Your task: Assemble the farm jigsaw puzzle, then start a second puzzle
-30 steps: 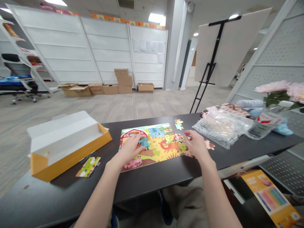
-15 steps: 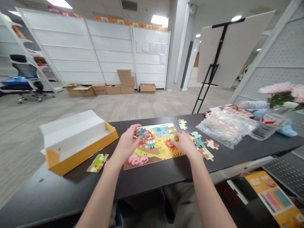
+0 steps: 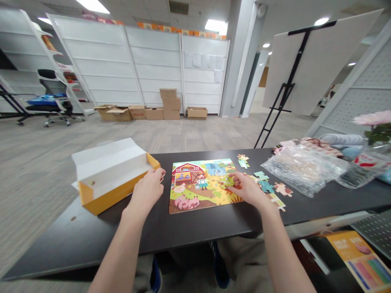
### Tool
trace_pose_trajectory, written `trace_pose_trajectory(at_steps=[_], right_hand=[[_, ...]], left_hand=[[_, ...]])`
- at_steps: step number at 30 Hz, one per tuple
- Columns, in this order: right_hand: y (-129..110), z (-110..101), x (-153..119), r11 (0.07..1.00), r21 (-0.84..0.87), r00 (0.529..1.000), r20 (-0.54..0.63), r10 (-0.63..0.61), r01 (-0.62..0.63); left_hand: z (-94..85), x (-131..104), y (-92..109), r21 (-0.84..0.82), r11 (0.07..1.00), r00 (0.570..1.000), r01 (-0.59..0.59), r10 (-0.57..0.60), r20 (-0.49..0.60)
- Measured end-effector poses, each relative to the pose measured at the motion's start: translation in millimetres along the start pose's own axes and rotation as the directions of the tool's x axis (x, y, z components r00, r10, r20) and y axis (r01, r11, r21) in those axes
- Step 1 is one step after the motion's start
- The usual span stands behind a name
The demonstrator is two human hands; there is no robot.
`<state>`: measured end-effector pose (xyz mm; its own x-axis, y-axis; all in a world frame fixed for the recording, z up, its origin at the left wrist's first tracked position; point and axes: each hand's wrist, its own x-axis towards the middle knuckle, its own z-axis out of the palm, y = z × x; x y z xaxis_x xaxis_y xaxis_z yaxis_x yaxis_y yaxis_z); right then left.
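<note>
A farm-scene jigsaw puzzle (image 3: 191, 191) lies on the dark table, with a red barn, a pink pig and a small figure on it. My left hand (image 3: 148, 189) is between the puzzle and the yellow box, its fingers closed on a puzzle piece (image 3: 163, 178) of which only a pale edge shows. Over the puzzle's right part hovers my right hand (image 3: 246, 188), thumb and forefinger apart near a green patch. Loose pieces, one of them teal (image 3: 266, 186), lie right of the puzzle; a pinkish piece (image 3: 282, 189) is beside them.
An open yellow box (image 3: 117, 197) with a white inside stands at the left. Two joined pieces (image 3: 243, 161) lie beyond the puzzle's right corner. Crumpled clear plastic bags (image 3: 305, 167), cloths and pink flowers (image 3: 372, 118) are at the right. Past the table stands an easel (image 3: 285, 85).
My left hand has left the puzzle's upper left part and moved left beside the box. The green pieces there are now out of sight. The barn shows fully. The view has turned slightly left.
</note>
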<state>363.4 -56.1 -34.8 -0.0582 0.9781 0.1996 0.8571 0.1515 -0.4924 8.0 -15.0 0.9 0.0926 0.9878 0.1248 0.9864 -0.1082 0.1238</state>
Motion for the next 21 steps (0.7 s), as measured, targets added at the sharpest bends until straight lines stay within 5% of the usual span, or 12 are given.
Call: trace_pose_trajectory(at_steps=[6, 21], right_hand=[[-8, 0, 0, 1.000, 0.014, 1.000, 0.023, -0.018, 0.018], [-15, 23, 44, 0.976, -0.193, 0.991, 0.110, -0.082, 0.102]], left_hand=[[8.4, 4, -10, 0.006, 1.000, 0.991, -0.019, 0.018, 0.133], [16.4, 7, -14, -0.016, 0.997, 0.971, -0.072, 0.073, 0.225]])
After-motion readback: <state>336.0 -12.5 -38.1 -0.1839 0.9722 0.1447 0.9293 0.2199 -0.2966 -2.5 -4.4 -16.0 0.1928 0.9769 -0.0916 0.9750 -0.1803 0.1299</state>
